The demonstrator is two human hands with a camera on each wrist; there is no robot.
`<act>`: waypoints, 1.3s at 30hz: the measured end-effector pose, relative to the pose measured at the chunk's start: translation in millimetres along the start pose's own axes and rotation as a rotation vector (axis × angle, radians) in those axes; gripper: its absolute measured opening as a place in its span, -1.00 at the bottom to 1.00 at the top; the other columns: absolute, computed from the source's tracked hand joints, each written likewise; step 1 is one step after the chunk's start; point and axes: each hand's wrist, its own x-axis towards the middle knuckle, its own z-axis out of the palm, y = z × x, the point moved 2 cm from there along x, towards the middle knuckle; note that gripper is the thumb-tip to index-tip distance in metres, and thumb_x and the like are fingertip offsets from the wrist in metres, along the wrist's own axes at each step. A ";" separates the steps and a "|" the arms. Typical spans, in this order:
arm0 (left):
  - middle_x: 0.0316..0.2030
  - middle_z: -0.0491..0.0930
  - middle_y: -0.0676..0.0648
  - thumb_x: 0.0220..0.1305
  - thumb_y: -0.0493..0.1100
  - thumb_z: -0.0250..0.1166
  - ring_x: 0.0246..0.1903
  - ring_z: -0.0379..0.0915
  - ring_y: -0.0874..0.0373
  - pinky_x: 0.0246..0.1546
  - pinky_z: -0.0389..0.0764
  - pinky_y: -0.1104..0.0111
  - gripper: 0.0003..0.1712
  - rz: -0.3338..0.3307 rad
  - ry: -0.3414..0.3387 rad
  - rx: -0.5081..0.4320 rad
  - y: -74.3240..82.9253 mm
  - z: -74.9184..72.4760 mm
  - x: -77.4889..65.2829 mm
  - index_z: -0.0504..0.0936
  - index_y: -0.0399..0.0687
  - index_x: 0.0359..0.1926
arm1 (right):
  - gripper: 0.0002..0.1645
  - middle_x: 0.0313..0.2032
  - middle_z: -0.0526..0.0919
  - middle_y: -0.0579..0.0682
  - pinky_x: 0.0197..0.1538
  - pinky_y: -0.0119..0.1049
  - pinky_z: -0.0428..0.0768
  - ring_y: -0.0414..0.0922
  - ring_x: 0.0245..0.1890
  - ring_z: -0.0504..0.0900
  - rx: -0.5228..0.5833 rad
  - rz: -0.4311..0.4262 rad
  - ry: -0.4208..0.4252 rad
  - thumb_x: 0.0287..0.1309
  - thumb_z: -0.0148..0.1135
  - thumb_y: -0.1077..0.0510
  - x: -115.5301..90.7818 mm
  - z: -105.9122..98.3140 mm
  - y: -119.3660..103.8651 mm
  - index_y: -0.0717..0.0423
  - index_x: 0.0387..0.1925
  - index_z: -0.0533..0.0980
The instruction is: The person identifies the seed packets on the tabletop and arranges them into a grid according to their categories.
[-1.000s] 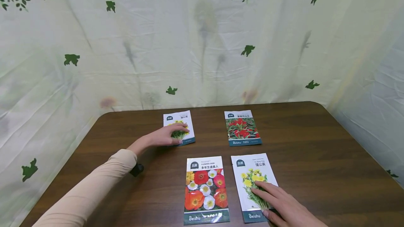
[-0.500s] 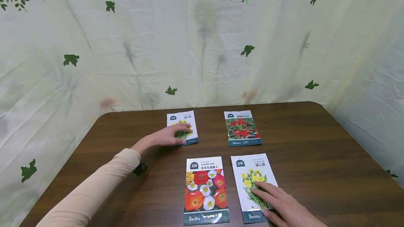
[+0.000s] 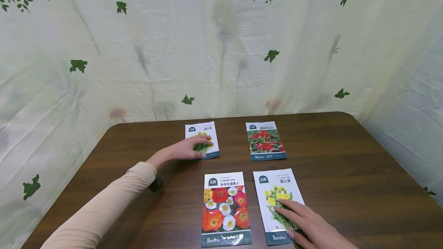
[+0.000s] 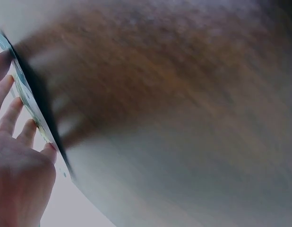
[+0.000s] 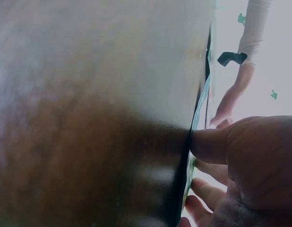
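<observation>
My left hand rests its fingertips on a white seed packet with yellow flowers at the back left, covering part of its picture. In the left wrist view, the left hand's fingers are spread along this packet, which lies flat. At the front right, my right hand rests on a larger yellow-flower seed packet, its fingertips over the stems and the thumb by the lower edge. The right wrist view has the right thumb at the packet's edge.
A poppy seed packet with red, orange and white flowers lies left of the right hand's packet. Behind, a red-flower seed packet lies at the back right. The brown wooden table meets a leaf-printed curtain at the back and sides.
My left hand has slid the back-left seed packet a short way to the right, toward the column above the poppy packet. The right hand and the other packets have stayed still.
</observation>
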 end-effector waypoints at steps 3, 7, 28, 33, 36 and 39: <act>0.41 0.22 -0.18 0.31 -0.16 0.22 0.42 0.00 -0.17 0.36 0.06 -0.07 -0.47 -0.002 -0.001 -0.001 0.6 0.8 1.1 0.47 -0.10 0.29 | -0.30 0.40 0.26 -0.09 0.09 0.07 0.53 -0.01 0.23 0.33 0.006 0.005 -0.003 0.34 0.01 -0.33 0.1 0.3 0.4 -0.28 0.43 0.28; 0.42 0.20 -0.17 0.32 -0.16 0.22 0.43 -0.02 -0.15 0.36 0.04 -0.06 -0.47 -0.007 -0.009 0.000 2.0 1.4 2.9 0.47 -0.09 0.30 | -0.31 0.39 0.27 -0.11 0.08 0.05 0.54 -0.03 0.23 0.33 0.002 0.007 0.001 0.33 0.00 -0.34 0.0 0.3 0.0 -0.32 0.43 0.27; 0.42 0.21 -0.14 0.31 -0.14 0.23 0.43 -0.02 -0.10 0.37 0.06 -0.02 -0.47 0.016 -0.014 0.010 4.6 6.7 14.4 0.47 -0.07 0.30 | -0.32 0.39 0.27 -0.09 0.08 0.03 0.54 -0.03 0.23 0.34 -0.017 0.000 0.005 0.34 0.02 -0.31 -0.2 -0.8 -1.8 -0.27 0.42 0.30; 0.42 0.21 -0.14 0.30 -0.13 0.22 0.43 -0.02 -0.11 0.37 0.06 -0.04 -0.47 0.023 -0.016 0.003 5.4 7.7 16.5 0.48 -0.06 0.30 | -0.31 0.39 0.27 -0.10 0.08 0.05 0.53 -0.03 0.23 0.33 -0.008 0.016 -0.006 0.33 0.02 -0.33 0.1 -0.9 -2.3 -0.30 0.43 0.29; 0.42 0.20 -0.14 0.31 -0.13 0.22 0.43 -0.02 -0.11 0.37 0.05 -0.04 -0.47 0.021 -0.017 0.006 5.8 8.3 18.0 0.47 -0.05 0.30 | -0.31 0.39 0.27 -0.10 0.08 0.05 0.53 -0.03 0.23 0.33 -0.007 0.015 -0.006 0.34 0.01 -0.33 0.1 -1.1 -2.4 -0.29 0.43 0.28; 0.42 0.20 -0.14 0.31 -0.14 0.23 0.44 -0.03 -0.11 0.37 0.04 -0.03 -0.46 0.021 -0.019 0.004 7.5 9.3 19.3 0.47 -0.05 0.30 | -0.31 0.39 0.27 -0.10 0.09 0.07 0.53 -0.03 0.23 0.33 -0.005 0.019 -0.010 0.33 0.01 -0.33 0.3 -1.5 -2.3 -0.30 0.43 0.28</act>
